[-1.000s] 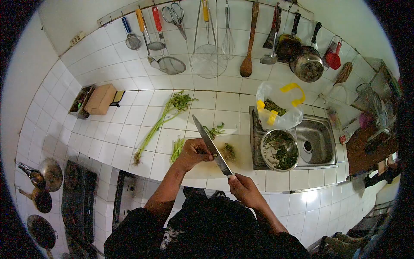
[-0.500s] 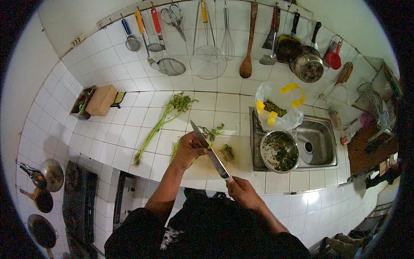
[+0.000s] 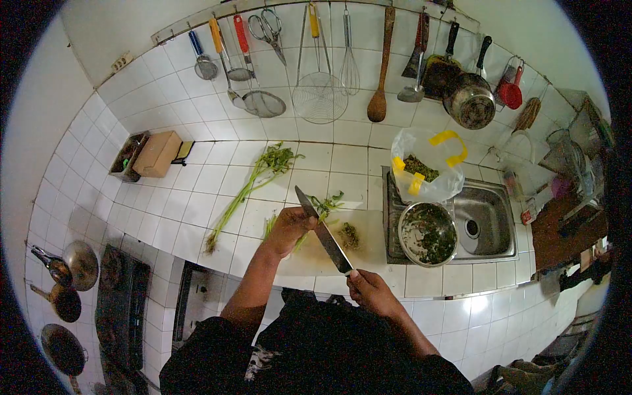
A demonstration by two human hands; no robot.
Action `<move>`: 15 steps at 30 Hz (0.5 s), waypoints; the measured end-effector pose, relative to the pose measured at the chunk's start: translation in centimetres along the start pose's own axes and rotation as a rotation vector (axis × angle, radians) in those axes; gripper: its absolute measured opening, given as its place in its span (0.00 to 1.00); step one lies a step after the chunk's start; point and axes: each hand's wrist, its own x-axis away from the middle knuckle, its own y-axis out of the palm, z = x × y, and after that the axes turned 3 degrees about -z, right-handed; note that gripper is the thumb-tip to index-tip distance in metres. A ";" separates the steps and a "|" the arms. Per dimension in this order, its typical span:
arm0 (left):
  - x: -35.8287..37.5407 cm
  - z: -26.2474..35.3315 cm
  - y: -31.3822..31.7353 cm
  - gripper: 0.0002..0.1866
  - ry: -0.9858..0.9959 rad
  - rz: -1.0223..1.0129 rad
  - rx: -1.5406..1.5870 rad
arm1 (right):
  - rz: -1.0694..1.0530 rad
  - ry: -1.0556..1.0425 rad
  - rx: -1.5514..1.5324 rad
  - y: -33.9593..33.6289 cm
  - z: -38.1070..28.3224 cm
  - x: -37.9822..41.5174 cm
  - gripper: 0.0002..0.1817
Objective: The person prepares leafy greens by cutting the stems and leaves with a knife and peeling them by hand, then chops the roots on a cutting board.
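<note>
A long knife (image 3: 327,236) slants over the pale cutting board (image 3: 372,237), its handle in my closed right hand (image 3: 370,288). My left hand (image 3: 289,230) is closed around green stalks beside the blade; leafy tops (image 3: 326,203) show beyond the blade and a stalk shows below the hand. Chopped bits (image 3: 349,236) lie in a small heap on the board, right of the knife. A leafy bunch with long stalks (image 3: 245,191) rests on the tiles to the left. At the right, a metal bowl (image 3: 428,233) holds chopped greens.
A plastic bag (image 3: 428,164) with greens stands behind the bowl, by the steel sink (image 3: 487,220). A cardboard box (image 3: 157,154) sits at the back left. Utensils and pans hang on the wall, among them a wooden spoon (image 3: 377,105). A stove (image 3: 122,309) is at lower left.
My left hand has shifted slightly down, and its thumb has drawn back from the blade. The knife is still in my right hand, its blade turned a little.
</note>
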 end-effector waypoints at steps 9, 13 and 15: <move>0.3 1.3 0.3 0.13 0.021 -0.200 -0.110 | 0.007 0.026 -0.090 0.6 -2.4 1.2 0.21; 0.2 1.1 0.7 0.15 0.053 -0.119 -0.131 | 0.009 0.058 -0.076 0.3 -1.9 1.1 0.21; 0.1 1.2 1.2 0.13 0.070 -0.072 -0.150 | -0.014 0.063 -0.044 0.3 -1.7 1.1 0.22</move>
